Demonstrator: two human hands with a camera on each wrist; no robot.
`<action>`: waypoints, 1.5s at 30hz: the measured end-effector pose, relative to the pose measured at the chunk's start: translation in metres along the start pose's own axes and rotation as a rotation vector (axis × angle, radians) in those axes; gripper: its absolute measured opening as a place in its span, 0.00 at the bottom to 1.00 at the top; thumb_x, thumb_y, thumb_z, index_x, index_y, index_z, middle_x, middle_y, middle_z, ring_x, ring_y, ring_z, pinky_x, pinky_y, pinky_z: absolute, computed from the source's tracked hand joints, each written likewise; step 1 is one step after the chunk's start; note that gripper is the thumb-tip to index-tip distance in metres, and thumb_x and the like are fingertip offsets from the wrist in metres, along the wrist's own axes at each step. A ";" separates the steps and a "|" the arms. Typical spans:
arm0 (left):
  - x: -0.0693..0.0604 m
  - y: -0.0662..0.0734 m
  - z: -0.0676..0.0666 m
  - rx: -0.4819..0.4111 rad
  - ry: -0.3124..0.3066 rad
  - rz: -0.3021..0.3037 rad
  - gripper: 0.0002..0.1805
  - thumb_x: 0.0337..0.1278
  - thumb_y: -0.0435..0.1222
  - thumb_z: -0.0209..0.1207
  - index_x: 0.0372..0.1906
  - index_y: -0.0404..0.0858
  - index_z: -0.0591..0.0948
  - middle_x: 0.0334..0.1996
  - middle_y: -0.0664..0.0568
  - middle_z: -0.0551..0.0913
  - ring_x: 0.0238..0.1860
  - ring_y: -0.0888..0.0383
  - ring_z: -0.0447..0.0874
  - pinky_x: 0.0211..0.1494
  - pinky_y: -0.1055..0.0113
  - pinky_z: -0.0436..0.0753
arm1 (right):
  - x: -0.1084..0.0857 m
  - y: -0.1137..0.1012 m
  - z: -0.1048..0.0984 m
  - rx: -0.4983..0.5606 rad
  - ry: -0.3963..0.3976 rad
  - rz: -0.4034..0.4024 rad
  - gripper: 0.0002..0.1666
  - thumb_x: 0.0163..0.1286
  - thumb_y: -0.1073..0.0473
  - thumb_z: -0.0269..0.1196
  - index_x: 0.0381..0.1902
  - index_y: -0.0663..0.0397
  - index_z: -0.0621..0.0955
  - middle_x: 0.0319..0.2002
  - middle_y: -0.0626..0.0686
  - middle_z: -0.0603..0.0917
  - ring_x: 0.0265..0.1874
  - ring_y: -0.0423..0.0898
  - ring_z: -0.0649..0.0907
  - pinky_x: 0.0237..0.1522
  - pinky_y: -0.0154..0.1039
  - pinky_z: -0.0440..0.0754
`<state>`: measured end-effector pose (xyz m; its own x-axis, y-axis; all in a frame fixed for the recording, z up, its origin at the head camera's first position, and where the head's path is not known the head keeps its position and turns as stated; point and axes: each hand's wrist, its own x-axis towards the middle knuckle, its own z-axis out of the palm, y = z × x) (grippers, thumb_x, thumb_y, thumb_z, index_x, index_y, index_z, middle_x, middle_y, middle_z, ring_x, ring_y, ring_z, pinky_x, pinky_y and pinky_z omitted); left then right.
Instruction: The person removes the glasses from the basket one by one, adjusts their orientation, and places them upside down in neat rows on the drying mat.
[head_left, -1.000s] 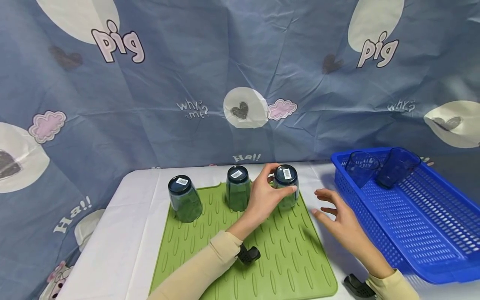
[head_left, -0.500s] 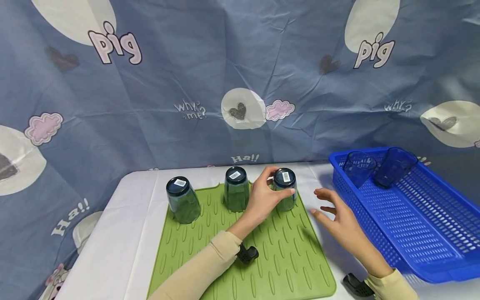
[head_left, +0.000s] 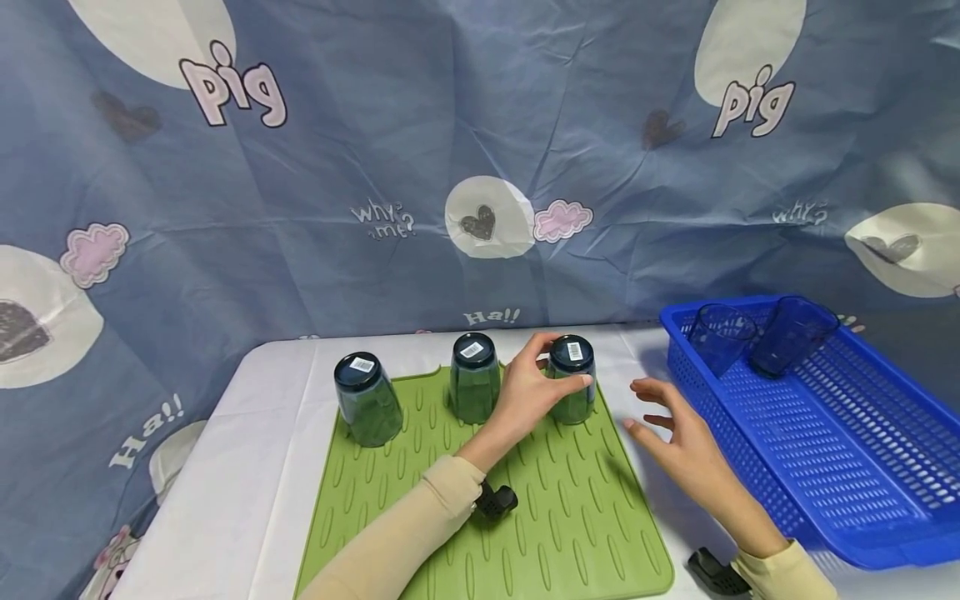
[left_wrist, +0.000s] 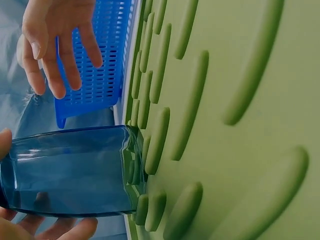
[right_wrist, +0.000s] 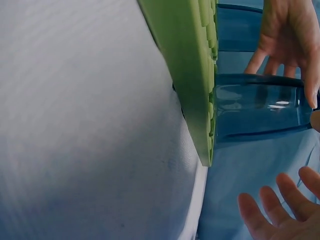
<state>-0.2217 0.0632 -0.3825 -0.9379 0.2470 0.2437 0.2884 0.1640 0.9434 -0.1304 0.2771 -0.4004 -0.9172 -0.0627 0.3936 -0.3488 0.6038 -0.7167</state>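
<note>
My left hand grips an upside-down blue glass near its base; the glass stands on the back right corner of the green mat. In the left wrist view that glass has its rim against the mat, with fingers along its side. Two more upturned glasses stand on the mat, one in the middle and one at the left. My right hand hovers beside the mat's right edge, fingers spread and slightly bent, holding nothing. In the right wrist view, its fingers are apart from the glass.
A blue perforated basket stands at the right, with one glass and another, tilted glass at its back end. White cloth covers the table. Behind it hangs a blue printed curtain.
The head view has shifted slightly. Both hands and the glasses keep nearly the same places, and my left hand holds the same glass as before.
</note>
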 end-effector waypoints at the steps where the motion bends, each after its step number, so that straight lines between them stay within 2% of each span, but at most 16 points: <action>1: 0.000 0.000 0.000 0.004 0.001 -0.004 0.33 0.43 0.43 0.77 0.59 0.55 0.77 0.52 0.59 0.80 0.40 0.58 0.79 0.43 0.62 0.80 | 0.000 0.000 0.000 -0.001 0.000 0.000 0.29 0.68 0.61 0.66 0.65 0.55 0.70 0.60 0.52 0.75 0.60 0.53 0.74 0.55 0.42 0.79; 5: 0.000 0.001 0.001 0.023 -0.001 -0.016 0.34 0.43 0.44 0.77 0.59 0.56 0.76 0.53 0.58 0.79 0.38 0.57 0.79 0.44 0.61 0.80 | 0.000 0.000 0.001 0.006 0.001 -0.007 0.29 0.68 0.61 0.66 0.65 0.56 0.70 0.60 0.52 0.75 0.61 0.52 0.74 0.56 0.41 0.79; 11: 0.000 0.000 0.002 0.034 -0.007 -0.009 0.34 0.43 0.44 0.76 0.59 0.55 0.76 0.52 0.60 0.78 0.46 0.57 0.78 0.46 0.62 0.79 | 0.001 0.001 0.003 0.008 0.002 -0.007 0.29 0.68 0.62 0.66 0.64 0.56 0.71 0.60 0.52 0.75 0.61 0.51 0.74 0.55 0.40 0.79; 17: 0.000 0.000 0.002 0.035 -0.014 -0.007 0.35 0.44 0.43 0.76 0.60 0.53 0.75 0.51 0.59 0.78 0.48 0.59 0.77 0.48 0.63 0.79 | 0.001 0.001 0.005 0.000 0.001 -0.009 0.29 0.67 0.63 0.67 0.64 0.56 0.71 0.60 0.54 0.75 0.61 0.51 0.74 0.55 0.43 0.80; 21: -0.001 0.000 0.001 0.019 -0.023 -0.005 0.36 0.44 0.42 0.76 0.61 0.52 0.74 0.52 0.56 0.78 0.51 0.55 0.77 0.49 0.61 0.79 | 0.001 0.001 0.005 -0.007 0.002 -0.011 0.29 0.67 0.62 0.67 0.64 0.56 0.71 0.60 0.53 0.76 0.61 0.51 0.74 0.54 0.44 0.80; 25: -0.003 0.002 0.000 0.003 -0.022 -0.008 0.37 0.44 0.40 0.76 0.63 0.50 0.74 0.55 0.56 0.77 0.57 0.53 0.75 0.53 0.57 0.79 | 0.001 0.001 0.005 -0.013 0.006 -0.013 0.29 0.67 0.62 0.67 0.63 0.56 0.71 0.60 0.53 0.76 0.60 0.51 0.74 0.54 0.42 0.80; 30: -0.006 0.005 -0.004 -0.017 -0.004 -0.006 0.38 0.45 0.39 0.75 0.64 0.48 0.73 0.60 0.56 0.75 0.61 0.51 0.72 0.60 0.50 0.76 | 0.000 0.002 0.004 -0.011 0.004 -0.014 0.29 0.67 0.62 0.67 0.64 0.57 0.71 0.60 0.54 0.76 0.60 0.51 0.74 0.54 0.39 0.80; 35: -0.010 0.008 -0.009 -0.022 0.004 -0.019 0.38 0.44 0.40 0.75 0.64 0.51 0.73 0.60 0.60 0.75 0.62 0.50 0.72 0.61 0.48 0.74 | 0.000 0.001 0.004 -0.010 0.007 -0.015 0.29 0.66 0.64 0.67 0.63 0.57 0.71 0.59 0.53 0.76 0.60 0.51 0.74 0.54 0.39 0.80; 41: -0.017 0.012 -0.016 -0.057 -0.033 -0.018 0.37 0.46 0.39 0.74 0.64 0.52 0.72 0.62 0.60 0.73 0.64 0.48 0.71 0.60 0.48 0.76 | 0.001 0.001 0.003 -0.011 0.006 -0.022 0.29 0.66 0.65 0.67 0.63 0.58 0.71 0.60 0.55 0.76 0.60 0.52 0.75 0.55 0.39 0.80; 45: -0.022 0.014 -0.022 -0.041 -0.063 -0.024 0.38 0.47 0.39 0.74 0.65 0.53 0.70 0.62 0.58 0.73 0.64 0.51 0.71 0.61 0.49 0.75 | 0.001 0.001 0.002 -0.027 0.007 -0.021 0.29 0.66 0.64 0.67 0.63 0.58 0.72 0.59 0.56 0.76 0.59 0.53 0.75 0.55 0.39 0.79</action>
<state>-0.2010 0.0385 -0.3699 -0.9301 0.3034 0.2070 0.2562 0.1322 0.9575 -0.1318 0.2765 -0.4021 -0.9084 -0.0703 0.4122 -0.3625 0.6237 -0.6925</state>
